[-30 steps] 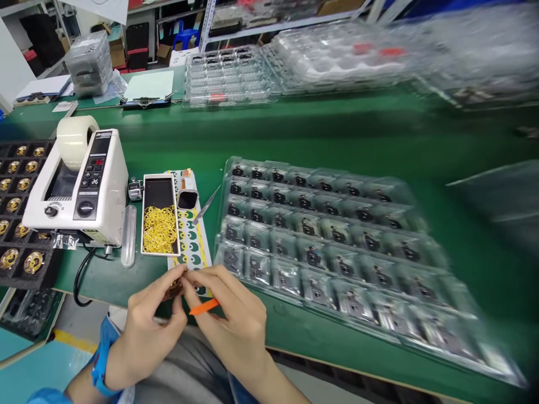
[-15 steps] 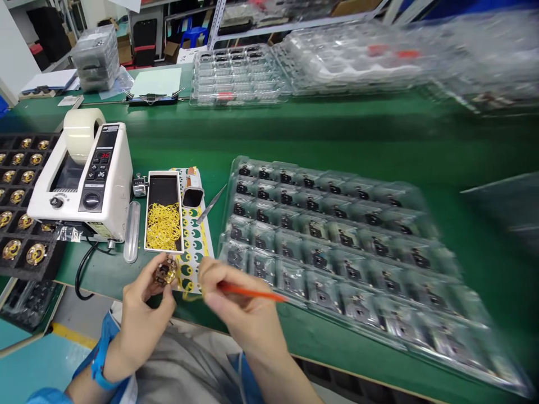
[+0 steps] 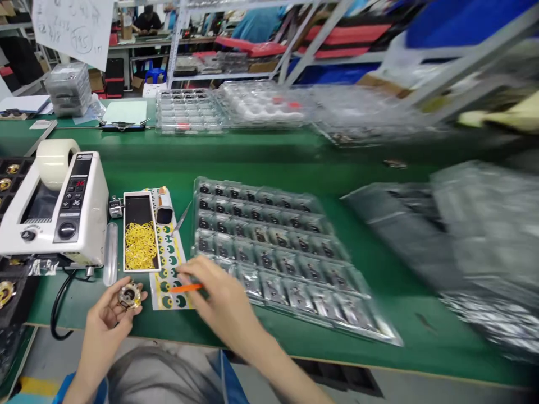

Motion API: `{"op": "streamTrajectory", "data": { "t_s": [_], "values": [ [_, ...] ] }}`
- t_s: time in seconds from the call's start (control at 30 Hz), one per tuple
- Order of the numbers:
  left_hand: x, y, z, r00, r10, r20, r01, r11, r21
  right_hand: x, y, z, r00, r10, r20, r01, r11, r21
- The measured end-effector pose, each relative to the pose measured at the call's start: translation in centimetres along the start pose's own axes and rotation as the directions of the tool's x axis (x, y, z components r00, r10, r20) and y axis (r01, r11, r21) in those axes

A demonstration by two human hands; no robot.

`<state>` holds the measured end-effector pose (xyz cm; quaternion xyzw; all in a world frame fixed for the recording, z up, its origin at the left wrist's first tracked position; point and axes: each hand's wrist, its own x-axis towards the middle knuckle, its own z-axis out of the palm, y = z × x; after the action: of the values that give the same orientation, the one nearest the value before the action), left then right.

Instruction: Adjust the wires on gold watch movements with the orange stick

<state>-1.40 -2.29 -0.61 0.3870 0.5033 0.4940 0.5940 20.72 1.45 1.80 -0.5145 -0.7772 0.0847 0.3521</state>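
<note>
In my left hand [image 3: 107,317] a round gold-and-silver part [image 3: 129,295] with a dark centre is gripped at its edge, above the table's front. My right hand [image 3: 214,294] is closed around an orange stick [image 3: 186,288], whose end pokes out to the left between fingers and thumb. That hand hovers over or rests on the lower part of a sheet of yellow and green stickers [image 3: 170,261]; I cannot tell which. Thin yellow rings [image 3: 141,244] fill the front of a white-rimmed box [image 3: 125,224] just behind my left hand.
To the left stands a white tape dispenser [image 3: 90,207], with a black foam tray [image 3: 21,306] beside it. A clear tray [image 3: 295,317] of small black parts lies right of the stickers. Tweezers [image 3: 182,217] and a watch [image 3: 164,214] are near. Plastic bags [image 3: 475,224] lie far right.
The camera view has swung right and up. My right hand has moved so that the orange stick shows on its left side instead of its right. The round part stays in my left hand.
</note>
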Motion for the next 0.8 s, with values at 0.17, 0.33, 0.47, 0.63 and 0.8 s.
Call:
{"op": "streamTrajectory", "data": {
  "t_s": [0.17, 0.33, 0.47, 0.63, 0.8],
  "values": [
    [1.6, 0.5, -0.2, 0.992, 0.118, 0.049, -0.120, 0.992, 0.046, 3.7, 8.5, -5.6, 0.983, 0.118, 0.143, -0.063, 0.938, -0.342],
    [2.2, 0.0, 0.3, 0.990, 0.117, 0.074, -0.121, 0.992, 0.046, 6.4, 12.2, -6.8, 0.914, 0.218, 0.343, -0.070, 0.916, -0.394],
    [1.5, 0.1, 1.2, 0.993, 0.097, 0.062, -0.099, 0.994, 0.038, 5.9, 11.5, -5.8, 0.886, 0.328, 0.328, -0.170, 0.888, -0.428],
    [0.2, 1.5, 2.7, 0.998, 0.061, -0.002, -0.061, 0.996, -0.059, 5.6, 11.6, -4.9, 0.854, 0.460, 0.244, -0.359, 0.859, -0.364],
    [0.5, 2.4, 3.6, 0.978, -0.045, 0.201, 0.071, 0.989, -0.126, 5.6, 9.8, -5.0, 0.822, 0.513, 0.249, -0.502, 0.858, -0.110]
  ]
}}
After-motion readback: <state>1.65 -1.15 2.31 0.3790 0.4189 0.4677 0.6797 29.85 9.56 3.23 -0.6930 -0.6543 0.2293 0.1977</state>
